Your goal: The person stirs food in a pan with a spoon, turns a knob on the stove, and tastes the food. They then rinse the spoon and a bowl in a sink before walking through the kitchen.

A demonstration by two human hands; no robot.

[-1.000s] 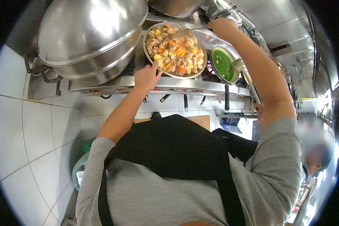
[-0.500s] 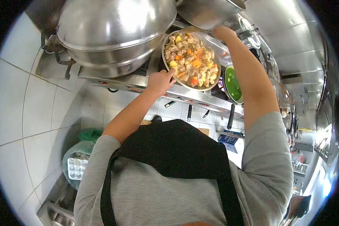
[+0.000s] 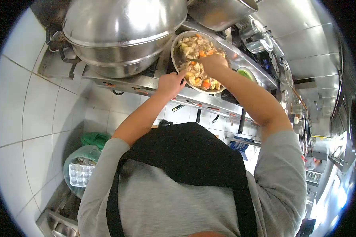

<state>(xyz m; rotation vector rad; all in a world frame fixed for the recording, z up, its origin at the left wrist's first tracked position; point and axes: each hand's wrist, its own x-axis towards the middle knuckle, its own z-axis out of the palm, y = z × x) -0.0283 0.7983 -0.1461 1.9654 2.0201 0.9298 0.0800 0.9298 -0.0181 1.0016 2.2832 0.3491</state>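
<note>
A wide round pan [image 3: 174,50] sits on the stove, filled with a stew [image 3: 197,41] of meat chunks, orange carrot pieces and yellowish pieces. My left hand [image 3: 171,85] is closed at the pan's near left rim, around its black handle, of which only a bit shows. Over the stew, my right hand [image 3: 215,65] is closed on a stirring utensil [image 3: 192,60]. Its thin dark part reaches left into the food; the hand hides the rest, and I cannot make out its exact kind.
To the left stands a huge domed steel pot [image 3: 118,43]. Behind is another large pot [image 3: 221,14]. A pan of green food [image 3: 246,73] is partly covered by my right forearm, its black handle [image 3: 242,121] jutting over the stove's front edge. A pressure cooker [image 3: 256,37] stands back right.
My right hand has come from beyond the pan's far right rim to over the stew, bringing the utensil into the food. My left hand stays at the near left rim.
</note>
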